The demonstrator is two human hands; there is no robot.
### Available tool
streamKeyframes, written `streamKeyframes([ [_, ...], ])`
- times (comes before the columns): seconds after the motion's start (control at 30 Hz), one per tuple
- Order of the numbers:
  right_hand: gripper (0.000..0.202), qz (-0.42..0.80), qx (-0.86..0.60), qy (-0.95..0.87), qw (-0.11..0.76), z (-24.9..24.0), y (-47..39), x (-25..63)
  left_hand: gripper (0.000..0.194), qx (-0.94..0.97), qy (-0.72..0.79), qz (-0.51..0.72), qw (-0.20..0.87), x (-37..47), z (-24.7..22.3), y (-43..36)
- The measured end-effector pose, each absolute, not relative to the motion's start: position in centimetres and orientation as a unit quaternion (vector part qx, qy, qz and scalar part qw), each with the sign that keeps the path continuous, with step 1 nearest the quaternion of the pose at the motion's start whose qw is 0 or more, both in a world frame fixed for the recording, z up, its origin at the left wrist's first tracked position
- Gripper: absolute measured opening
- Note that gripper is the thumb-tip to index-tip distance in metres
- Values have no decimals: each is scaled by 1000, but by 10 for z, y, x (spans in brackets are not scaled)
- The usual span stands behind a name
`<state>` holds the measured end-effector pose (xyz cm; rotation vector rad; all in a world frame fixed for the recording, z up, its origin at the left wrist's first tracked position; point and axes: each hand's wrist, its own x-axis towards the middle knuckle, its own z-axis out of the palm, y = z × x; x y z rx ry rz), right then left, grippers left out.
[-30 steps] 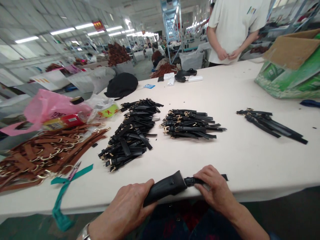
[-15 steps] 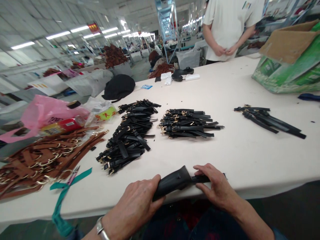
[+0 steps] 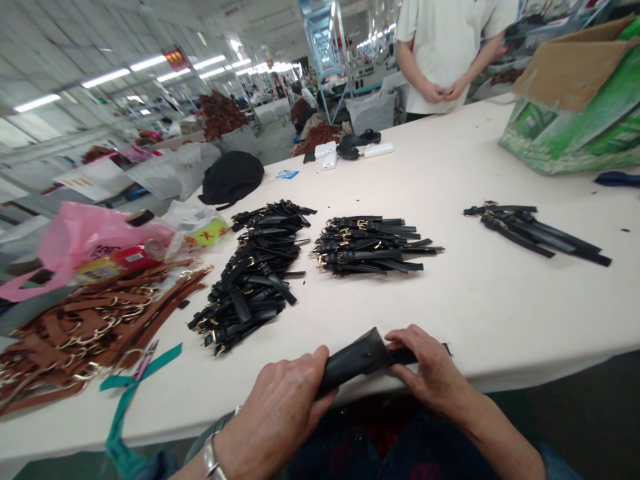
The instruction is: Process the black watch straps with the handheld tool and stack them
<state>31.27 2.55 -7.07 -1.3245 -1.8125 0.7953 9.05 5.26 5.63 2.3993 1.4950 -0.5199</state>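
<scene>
Black tubular piece (image 3: 355,360): 1, gripped by the left hand (image 3: 285,397), wide end facing the right hand (image 3: 427,367).
Strap (image 3: 404,358): 1, pinched in the right hand at that end.
Fit: the step looks like alignment; the next move seems to call for steadiness.
Black groups: 3 beyond the hands: left pile (image 3: 255,267), middle pile (image 3: 370,248), small bunch (image 3: 540,230); overlapping, uncountable individually.
</scene>
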Motion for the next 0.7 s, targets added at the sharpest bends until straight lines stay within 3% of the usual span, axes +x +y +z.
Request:
streamKeyframes([
  [0.2, 37, 310, -518, -708, 365, -68, 26, 313, 22, 807, 549, -189, 104, 71, 60, 62],
  [0.43, 29, 309, -523, -708, 360, -67, 27, 312, 18, 824, 513, -186, 151, 72, 63, 48],
  [0.7, 43, 336, -500, -715, 355, -67, 27, 319, 17, 834, 511, -172, 119, 92, 55, 57],
])
